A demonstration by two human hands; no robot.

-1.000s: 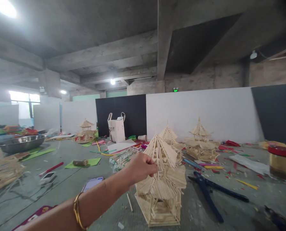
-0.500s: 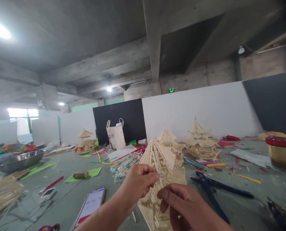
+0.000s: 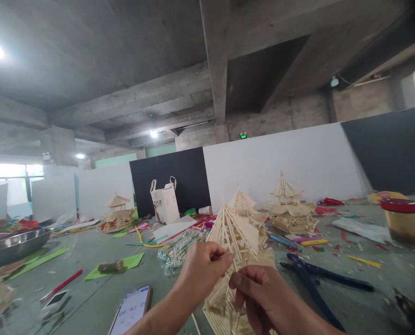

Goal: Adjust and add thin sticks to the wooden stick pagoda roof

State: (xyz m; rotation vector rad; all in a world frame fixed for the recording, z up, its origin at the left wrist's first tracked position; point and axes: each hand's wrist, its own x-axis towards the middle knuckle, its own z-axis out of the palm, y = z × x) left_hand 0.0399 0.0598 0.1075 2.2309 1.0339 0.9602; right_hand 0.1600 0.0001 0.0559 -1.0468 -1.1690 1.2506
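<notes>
A pale pagoda model made of thin wooden sticks stands on the grey floor right in front of me. My left hand pinches the lower edge of its upper roof between thumb and fingers. My right hand is curled in front of the model's lower tier and touches its sticks; whether it grips one I cannot tell. The model's base is hidden behind my hands.
Dark blue pliers lie right of the model, a phone left of it. Two finished stick pagodas stand behind. A red-lidded jar, a metal basin, a white bag and coloured paper scraps lie around.
My right hand came up from below and reached the model's lower tier. The view swung slightly right and down; the left hand kept its pinch on the roof.
</notes>
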